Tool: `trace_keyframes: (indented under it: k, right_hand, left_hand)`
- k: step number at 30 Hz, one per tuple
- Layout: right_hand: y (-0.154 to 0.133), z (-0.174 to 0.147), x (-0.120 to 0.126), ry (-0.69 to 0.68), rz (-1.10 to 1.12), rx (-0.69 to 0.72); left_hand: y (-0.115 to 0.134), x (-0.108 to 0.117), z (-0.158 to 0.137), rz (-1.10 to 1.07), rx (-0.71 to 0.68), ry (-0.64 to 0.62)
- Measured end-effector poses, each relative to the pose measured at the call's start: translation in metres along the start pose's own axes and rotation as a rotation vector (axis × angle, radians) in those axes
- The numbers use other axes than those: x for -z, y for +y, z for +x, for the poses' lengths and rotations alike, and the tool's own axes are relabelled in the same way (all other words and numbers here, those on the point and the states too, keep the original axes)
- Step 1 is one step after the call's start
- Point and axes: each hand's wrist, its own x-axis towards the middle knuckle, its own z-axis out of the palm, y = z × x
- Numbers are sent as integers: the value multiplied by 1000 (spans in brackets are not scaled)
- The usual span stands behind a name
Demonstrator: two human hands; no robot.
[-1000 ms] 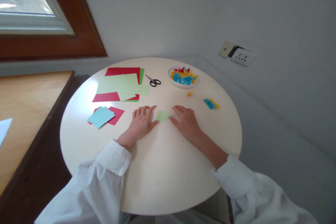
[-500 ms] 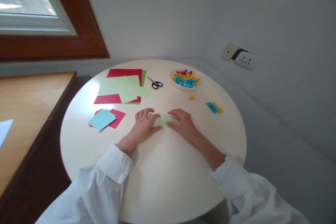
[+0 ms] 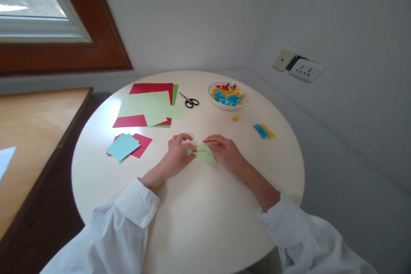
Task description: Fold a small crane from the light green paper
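Between my two hands, low over the round table (image 3: 199, 222), is a small folded piece of light green paper (image 3: 206, 154). My left hand (image 3: 177, 154) pinches its narrow left end between thumb and index finger, with the other fingers curled above. My right hand (image 3: 227, 152) grips the paper's upper right side, thumb and fingers bent around the edge. The paper's lower right corner points toward me. My right fingertips partly hide its right side.
Left are cut squares (image 3: 123, 147) in pale blue and red, with larger red and green sheets (image 3: 144, 103) behind. Black-handled scissors (image 3: 190, 102) lie at the back. A white dish (image 3: 221, 106) holds small folded paper pieces. One yellow piece (image 3: 236, 117) and blue and yellow strips (image 3: 263, 131) lie right.
The green paper has turned and tilted, showing a larger face with a corner toward me. My left fingers have closed on its left end; my right hand has shifted slightly.
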Motion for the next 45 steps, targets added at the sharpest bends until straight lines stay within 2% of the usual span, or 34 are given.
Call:
trace_keyframes:
  k: [6,10,12,17,22,27,33,36,40,45]
  right_hand:
    - [-6,-3,3,-75,93,-98]
    - [-4,-4,3,-137,142,-58]
    - [-4,-5,4,-154,124,-51]
    - [-5,-6,5,-165,-12,-140]
    - [-4,-3,3,-40,-10,-107]
    - [-5,1,-1,83,11,-89]
    - [-3,2,-1,205,76,-133]
    - [-1,3,1,245,120,-132]
    - [-1,3,3,233,182,-93]
    - [-2,3,4,224,199,-62]
  left_hand:
    - [4,5,0,-75,-28,8]
    - [4,5,0,-96,-43,27]
    - [4,5,0,-96,-66,17]
    - [6,8,-1,-102,-118,-13]
    - [10,8,-3,-64,-133,-1]
    - [25,4,-3,4,-165,85]
    - [38,0,-3,50,-229,194]
    - [35,0,-2,42,-185,276]
    - [28,1,-1,-32,-49,332]
    - [24,5,2,-189,25,239]
